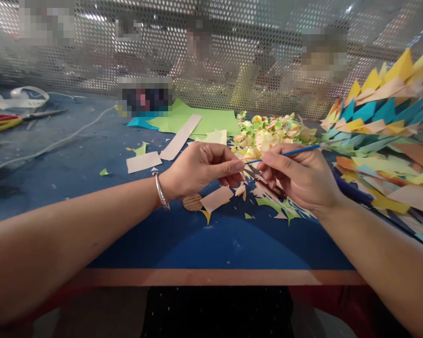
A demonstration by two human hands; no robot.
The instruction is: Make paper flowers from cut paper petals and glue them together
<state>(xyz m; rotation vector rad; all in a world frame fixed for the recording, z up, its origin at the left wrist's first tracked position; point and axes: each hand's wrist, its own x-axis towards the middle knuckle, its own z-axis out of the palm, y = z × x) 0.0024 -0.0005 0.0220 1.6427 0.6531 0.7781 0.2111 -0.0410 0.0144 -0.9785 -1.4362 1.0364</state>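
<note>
A thin blue stick (301, 149) lies slanted in my right hand (298, 173), whose fingers are closed round it. Its left tip reaches the fingertips of my left hand (206, 169). Those fingers are pinched together, and what they hold, if anything, is too small to name. Beneath the hands lie a pale pink paper piece (217, 199), a round wooden disc (192, 202) and green paper scraps (273, 204). A dark red-handled tool (273, 188) shows partly between the hands. Behind them is a heap of small cut paper pieces (264, 134).
Green sheets (211, 120) and a pink strip (182, 137) lie behind my left hand. Folded coloured paper (380, 110) is piled at the right. Pliers (21, 118) and a white cable (59, 137) are at the left. A perforated metal screen (211, 61) borders the back.
</note>
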